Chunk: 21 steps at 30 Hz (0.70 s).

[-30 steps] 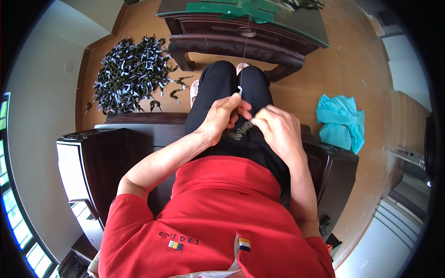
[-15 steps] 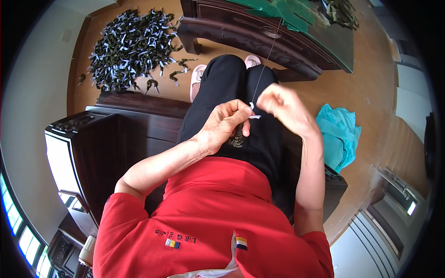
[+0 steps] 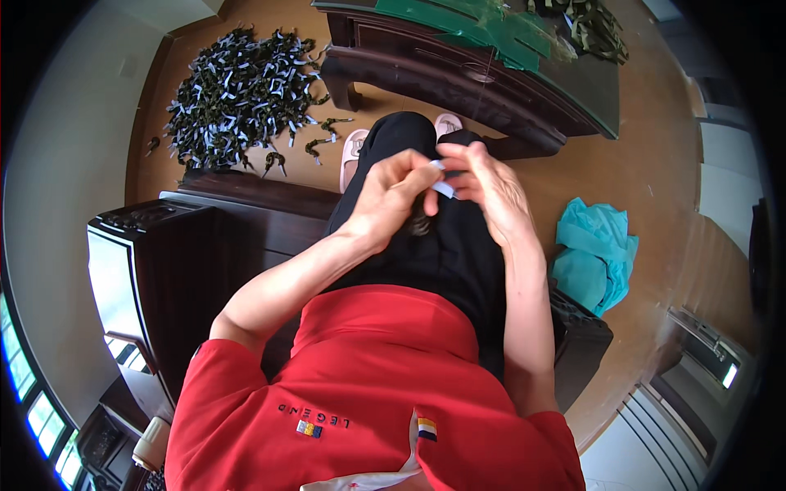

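Note:
My left hand point(image 3: 391, 196) is closed in a pinch above my lap, holding a camouflage-patterned cord piece point(image 3: 420, 223) with a white strip point(image 3: 443, 189) at its end. The strip sticks out past my thumb and forefinger. Most of the cord piece is hidden under the palm and blurred against the black trousers. My right hand point(image 3: 497, 196) is just to the right, its fingers stretched out and apart. Its fingertips are close to the white strip; whether they touch it I cannot tell.
A large heap of similar cord pieces with white strips point(image 3: 241, 98) lies on the floor at far left. Ahead stands a dark wooden table point(image 3: 442, 61) with green sheeting point(image 3: 475, 29) and more camouflage straps point(image 3: 602, 33). A turquoise plastic bag point(image 3: 596, 254) sits to the right.
My right hand has turned and its fingers have spread out beside the strip. The thread that ran from the strip up toward the table no longer shows clearly. My left hand keeps its pinch.

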{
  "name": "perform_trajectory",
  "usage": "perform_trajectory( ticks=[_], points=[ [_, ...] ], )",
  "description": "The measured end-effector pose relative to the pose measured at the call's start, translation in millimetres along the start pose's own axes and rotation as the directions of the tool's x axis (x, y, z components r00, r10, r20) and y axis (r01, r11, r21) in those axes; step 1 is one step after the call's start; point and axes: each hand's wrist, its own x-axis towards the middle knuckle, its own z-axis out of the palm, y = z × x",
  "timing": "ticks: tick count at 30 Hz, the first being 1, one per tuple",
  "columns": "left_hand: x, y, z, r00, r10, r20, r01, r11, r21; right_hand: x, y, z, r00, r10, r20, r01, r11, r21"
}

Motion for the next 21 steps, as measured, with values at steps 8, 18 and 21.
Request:
perform_trajectory(
  ticks=[8,18,21],
  points=[
    [-56,18,17,0.960,-0.269,0.082,0.272,0.962,-0.035,-78,-27,24,0.802,-0.384,0.458,0.574,0.285,-0.767],
    [-67,50,13,0.878,-0.324,0.352,0.243,0.936,0.255,-93,-65,42,0.779,-0.223,0.586,0.564,-0.158,-0.810],
    [-53,66,15,0.865,-0.319,0.389,0.182,0.920,0.348,-78,-79,39,0.802,-0.164,0.575,0.550,-0.172,-0.817]
  ],
)
